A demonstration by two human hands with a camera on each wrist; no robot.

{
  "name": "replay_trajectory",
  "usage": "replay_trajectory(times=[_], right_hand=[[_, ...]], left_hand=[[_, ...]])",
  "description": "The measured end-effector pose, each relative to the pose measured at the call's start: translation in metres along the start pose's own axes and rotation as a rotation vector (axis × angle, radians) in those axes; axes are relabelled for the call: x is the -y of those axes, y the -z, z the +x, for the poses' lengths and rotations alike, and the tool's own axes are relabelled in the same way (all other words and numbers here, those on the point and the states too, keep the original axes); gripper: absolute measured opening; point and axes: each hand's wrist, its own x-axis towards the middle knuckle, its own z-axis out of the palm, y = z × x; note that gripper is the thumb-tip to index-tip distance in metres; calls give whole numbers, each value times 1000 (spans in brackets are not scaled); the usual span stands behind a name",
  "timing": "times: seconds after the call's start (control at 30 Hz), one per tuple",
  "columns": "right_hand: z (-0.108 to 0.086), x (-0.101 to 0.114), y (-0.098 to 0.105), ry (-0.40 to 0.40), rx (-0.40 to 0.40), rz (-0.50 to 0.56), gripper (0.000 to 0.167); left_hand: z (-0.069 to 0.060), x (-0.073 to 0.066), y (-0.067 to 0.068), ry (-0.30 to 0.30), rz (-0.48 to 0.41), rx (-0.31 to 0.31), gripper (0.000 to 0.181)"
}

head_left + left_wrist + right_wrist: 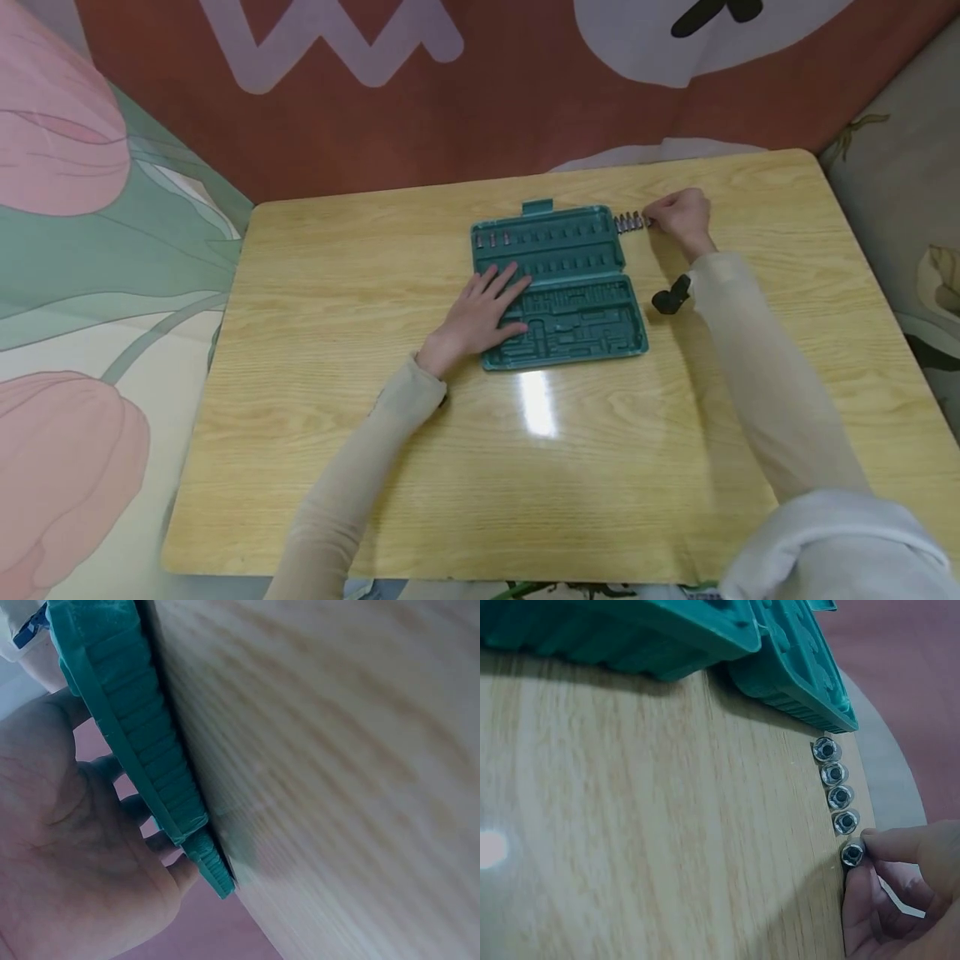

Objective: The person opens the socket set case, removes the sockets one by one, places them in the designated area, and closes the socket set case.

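A green plastic socket case (581,265) lies unfolded on the table, its moulded slots facing up. My left hand (476,317) rests spread over its left side, fingers straight; in the left wrist view the palm (67,825) is beside the case's ribbed edge (139,720). Three small sockets (492,240) sit in the upper left slots. Beyond the case's upper right corner stands a row of silver sockets (835,774) on the table. At the row's right end, my right hand (682,218) pinches one socket (853,853) between thumb and finger.
The wooden table (337,333) has a red patterned cloth (510,125) behind it and a floral one (112,292) at the left. A black device (671,296) hangs at the right wrist. Light glares off the table below the case.
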Motion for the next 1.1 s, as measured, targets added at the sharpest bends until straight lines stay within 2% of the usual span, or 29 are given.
replay_trajectory(times=[0.3,0.83,0.97,1.1], right_hand=[[2,-3,-1,-36,0,-13,37],[2,-4,1,-12,-3,-41,32],[-3,6,-1,32,-8,-52,34],[-13,36,-11,74,67,-7,37]], left_hand=[[-1,-1,1,7,-16,11,75],[1,-1,-2,17,-10,11,75],[1,-1,-1,18,-11,8,75],[0,-3,1,25,-8,17,75]])
